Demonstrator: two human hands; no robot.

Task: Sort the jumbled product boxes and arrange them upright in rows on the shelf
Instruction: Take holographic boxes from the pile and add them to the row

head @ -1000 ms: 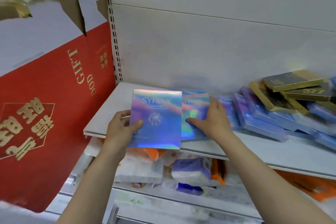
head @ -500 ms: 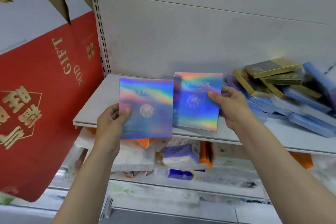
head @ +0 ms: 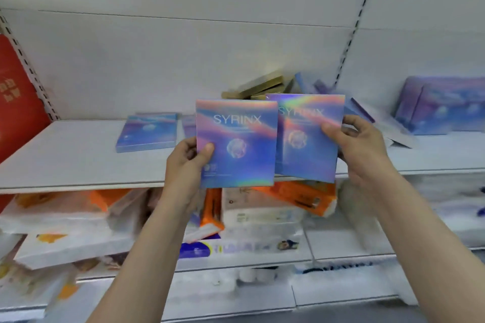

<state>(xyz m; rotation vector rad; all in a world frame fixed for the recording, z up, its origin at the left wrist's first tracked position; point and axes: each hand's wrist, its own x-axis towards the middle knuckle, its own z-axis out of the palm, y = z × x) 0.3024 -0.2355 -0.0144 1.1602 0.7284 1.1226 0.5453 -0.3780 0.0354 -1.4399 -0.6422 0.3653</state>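
My left hand (head: 187, 162) grips the lower left edge of an iridescent blue-pink SYRINX box (head: 237, 143), held upright in front of the white shelf (head: 65, 162). Beside it, my right hand (head: 359, 149) pinches the right edge of a second identical box (head: 307, 139), partly overlapped by the first. Another SYRINX box (head: 147, 132) lies flat on the shelf to the left. Behind the held boxes sits a jumbled pile of gold boxes (head: 259, 86) and blue boxes (head: 359, 110), mostly hidden.
More purple-blue boxes (head: 443, 105) stand at the shelf's far right. A red gift carton (head: 18, 102) leans at the left. The lower shelf holds orange and white tissue packs (head: 262, 210). A slotted upright (head: 349, 42) runs down the back wall.
The view has swung to the right, so the red carton slid to the left edge. Both hands lifted their boxes upright and brought them together in front of the pile.
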